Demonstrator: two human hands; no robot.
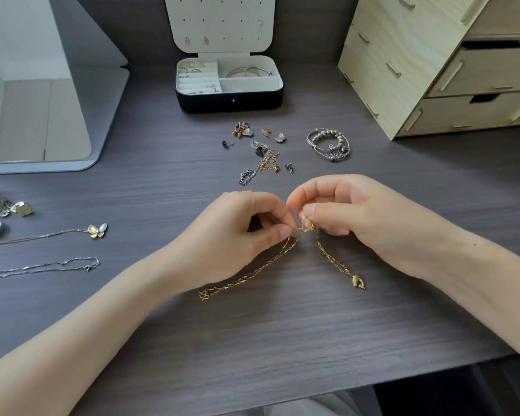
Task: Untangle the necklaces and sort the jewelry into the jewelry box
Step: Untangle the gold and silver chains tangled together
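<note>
The fingers (282,232) of the left hand (240,232) pinched the gold chain (252,271) at a small knot (305,228). The right hand (348,214) had its own fingertips curled in tight against them, nipping the same knot from the other side. Both hands were therefore closed on the chain and touching each other at the tips. From the pinch one doubled run of links trailed down and away below the left fingers onto the counter (252,340). Another fell below the right fingers and ended in a little gold pendant (358,280) lying flat. Whether this was one necklace or two could not be told.

Beyond the fingertips lay a tangled heap (264,157) of gold and silver chains among loose earrings, with beaded bracelets (330,145) just to its right. Farther beyond that stood the jewelry box (228,100), its lid up. Well off to the left of the left hand lay a butterfly necklace (98,230) and a silver chain (42,267), both stretched out.

The chain looked very light, limp and slippery, with fine links that would probably kink or snap under a hard tug. The knot likely needed fingertips or nails teasing single loops apart right at the tangle. For lifting, the pendant or the clasp end seemed the surest places to hold.
</note>
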